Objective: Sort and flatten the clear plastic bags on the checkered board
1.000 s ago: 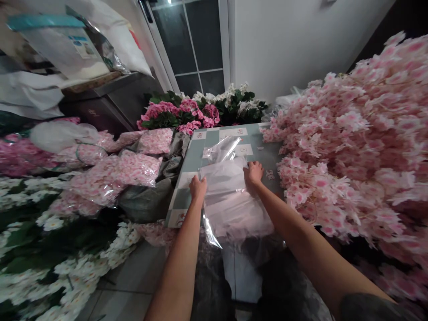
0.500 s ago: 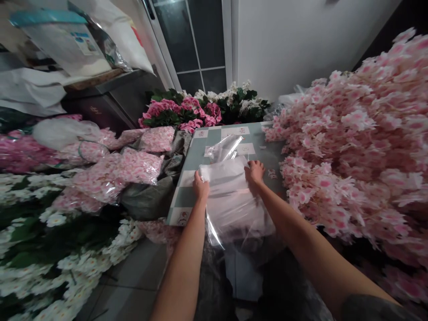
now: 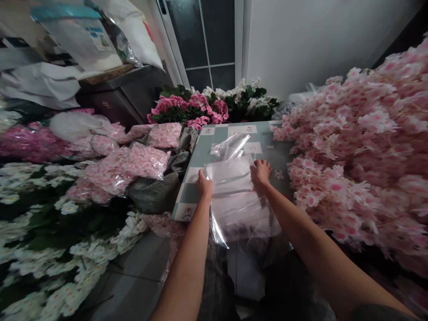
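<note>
left hand [image 3: 204,185] curled at edge of plastic bag [image 3: 237,200], grip unclear | right hand [image 3: 261,173] lies open on it | both barely shifted | checkered table [image 3: 190,194] beneath

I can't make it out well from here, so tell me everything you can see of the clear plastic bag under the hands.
The clear plastic bag is thin, glossy and creased, lying flat on the checkered teal-and-white tabletop. Its body looks milky white, though what makes it so cannot be told, while a loose transparent flap extends away from the person. Its near end seems to pass the table edge. The left hand touches its left edge; the right hand rests on top.
</note>
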The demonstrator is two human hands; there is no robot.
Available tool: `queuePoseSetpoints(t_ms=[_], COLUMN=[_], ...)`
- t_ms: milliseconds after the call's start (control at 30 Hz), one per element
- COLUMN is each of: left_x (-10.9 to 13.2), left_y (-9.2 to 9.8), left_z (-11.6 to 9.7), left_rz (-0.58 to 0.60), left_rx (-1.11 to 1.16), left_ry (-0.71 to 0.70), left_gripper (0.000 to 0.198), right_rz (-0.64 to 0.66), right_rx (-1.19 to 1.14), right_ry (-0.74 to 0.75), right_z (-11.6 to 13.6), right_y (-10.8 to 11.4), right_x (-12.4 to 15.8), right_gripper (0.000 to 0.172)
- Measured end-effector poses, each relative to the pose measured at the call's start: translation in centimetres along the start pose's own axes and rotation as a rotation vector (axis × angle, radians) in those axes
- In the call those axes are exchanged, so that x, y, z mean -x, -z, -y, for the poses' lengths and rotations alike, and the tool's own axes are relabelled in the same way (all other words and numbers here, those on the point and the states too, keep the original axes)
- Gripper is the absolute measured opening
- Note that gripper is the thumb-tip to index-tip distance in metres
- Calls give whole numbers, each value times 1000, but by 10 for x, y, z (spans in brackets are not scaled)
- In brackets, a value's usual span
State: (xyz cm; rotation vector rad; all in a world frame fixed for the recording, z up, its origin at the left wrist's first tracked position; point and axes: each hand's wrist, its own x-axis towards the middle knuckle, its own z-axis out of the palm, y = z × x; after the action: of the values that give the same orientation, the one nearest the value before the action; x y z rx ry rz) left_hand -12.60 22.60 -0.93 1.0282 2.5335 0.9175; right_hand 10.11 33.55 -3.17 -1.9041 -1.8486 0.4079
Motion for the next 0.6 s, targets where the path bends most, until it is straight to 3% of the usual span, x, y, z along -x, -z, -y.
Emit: queuePoseSetpoints(t_ms=[333,600], left_x=[-4,-50], left_y=[5,-1], left_z=[-8,-16], left_rz=[15,105], left_rx=[-36,-162], left_ry=[-54,-43], left_gripper=[64,38], right_rz=[-6,-6], right_rx=[17,12], right_ry=[3,5], right_z=[-1,1], right_y=[-3,-3], right_x=[-1,-2], right_gripper=[29,29])
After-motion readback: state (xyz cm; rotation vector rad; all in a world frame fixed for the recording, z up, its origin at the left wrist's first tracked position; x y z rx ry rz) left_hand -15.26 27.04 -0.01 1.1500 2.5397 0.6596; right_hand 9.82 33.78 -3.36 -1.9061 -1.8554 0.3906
